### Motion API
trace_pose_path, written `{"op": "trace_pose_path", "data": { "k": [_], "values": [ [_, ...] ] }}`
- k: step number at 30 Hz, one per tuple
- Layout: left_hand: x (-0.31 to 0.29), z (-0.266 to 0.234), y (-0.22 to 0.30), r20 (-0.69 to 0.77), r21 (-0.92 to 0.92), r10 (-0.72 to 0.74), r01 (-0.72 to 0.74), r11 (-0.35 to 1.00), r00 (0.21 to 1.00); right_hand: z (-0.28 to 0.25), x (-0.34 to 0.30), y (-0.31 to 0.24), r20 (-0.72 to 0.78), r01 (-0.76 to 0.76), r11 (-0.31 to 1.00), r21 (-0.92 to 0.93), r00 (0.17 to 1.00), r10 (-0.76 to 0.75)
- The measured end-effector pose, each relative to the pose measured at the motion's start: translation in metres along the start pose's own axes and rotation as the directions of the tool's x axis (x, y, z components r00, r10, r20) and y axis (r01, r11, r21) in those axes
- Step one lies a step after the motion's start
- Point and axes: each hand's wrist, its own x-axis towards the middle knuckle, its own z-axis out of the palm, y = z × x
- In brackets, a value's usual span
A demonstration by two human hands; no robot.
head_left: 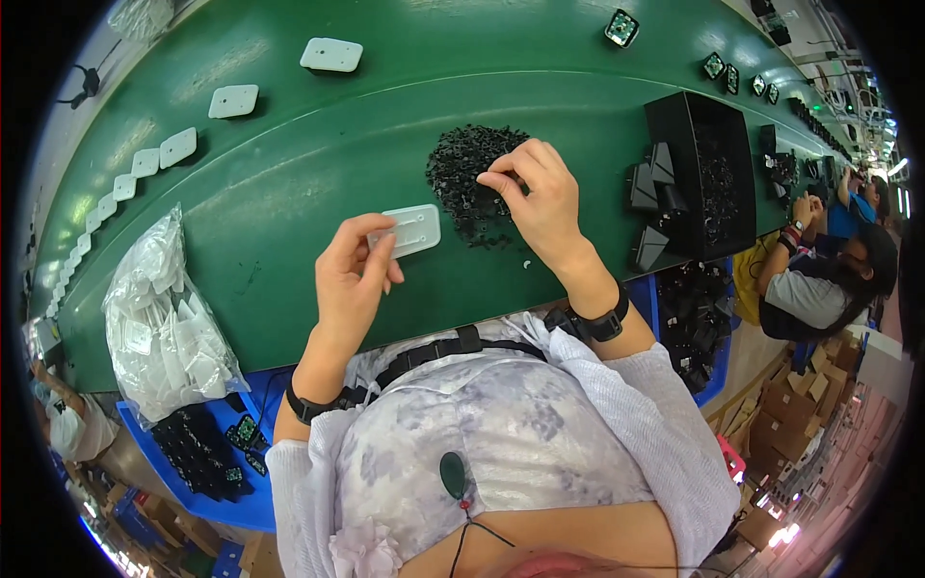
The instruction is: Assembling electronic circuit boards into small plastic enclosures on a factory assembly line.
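Observation:
My left hand grips the left end of a white rectangular plastic cover between thumb and fingers. The cover has rounded corners and a raised rim, and lies just above or on the green table. To its right spreads a pile of small black plastic parts. Over the right side of that pile, my right hand is closed in a pinch, thumb against fingertips. Black shows at those fingertips, but I cannot tell a held part from the pile beneath.
A black bin of small parts stands right, with black angular housings beside it. White covers line the far left; circuit-board units sit far right. A plastic bag lies left. Blue trays flank me; people work at right.

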Motion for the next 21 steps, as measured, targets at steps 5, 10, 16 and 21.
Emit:
{"op": "trace_pose_path", "data": {
  "k": [5, 10, 16, 21],
  "values": [
    [0.004, 0.006, 0.006, -0.047, 0.206, 0.123, -0.111, 0.972, 0.991, 0.002, 0.007, -0.035, 0.126, -0.237, 0.824, 0.515, 0.971, 0.201],
    [-0.001, -0.002, 0.008, -0.061, 0.263, 0.121, -0.101, 0.959, 0.991, 0.01, 0.014, -0.063, 0.381, -0.453, 0.411, 0.791, 0.89, 0.248],
    [-0.005, -0.006, 0.014, 0.051, -0.204, -0.193, 0.199, 0.959, 0.98, 0.036, 0.009, -0.074, 0.477, -0.425, 0.461, 0.779, 0.879, 0.002],
    [-0.011, -0.009, 0.008, -0.038, -0.067, 0.016, -0.019, 0.998, 0.999, 0.048, 0.005, -0.07, 0.428, -0.351, 0.59, 0.727, 0.904, 0.011]
  ]
}}
